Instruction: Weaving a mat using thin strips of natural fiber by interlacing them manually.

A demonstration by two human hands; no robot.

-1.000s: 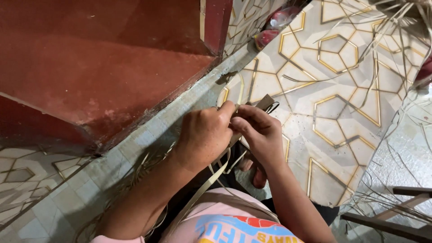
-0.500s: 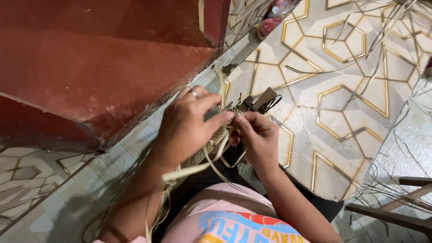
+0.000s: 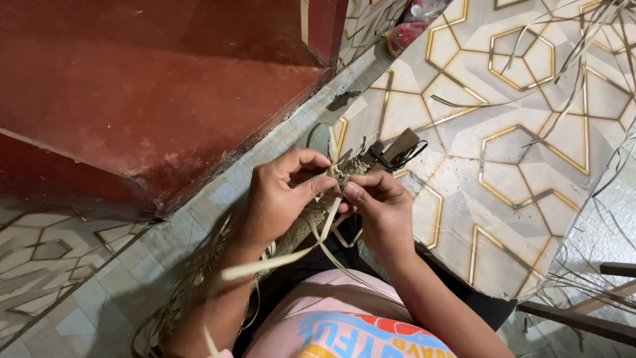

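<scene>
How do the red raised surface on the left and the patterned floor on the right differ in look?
The red raised surface is plain and one colour, while the patterned floor is pale with gold-lined hexagons. The red surface lies bare; the patterned floor has loose dry strips scattered over it. Both lie flat beside the left hand and right hand.

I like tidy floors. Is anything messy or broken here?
Yes, a little. Loose dry strips lie scattered over the patterned floor at the upper right, and more trail beside the left hand. A dark chipped-looking patch marks the tiled ledge. Nothing looks spilled.
</scene>
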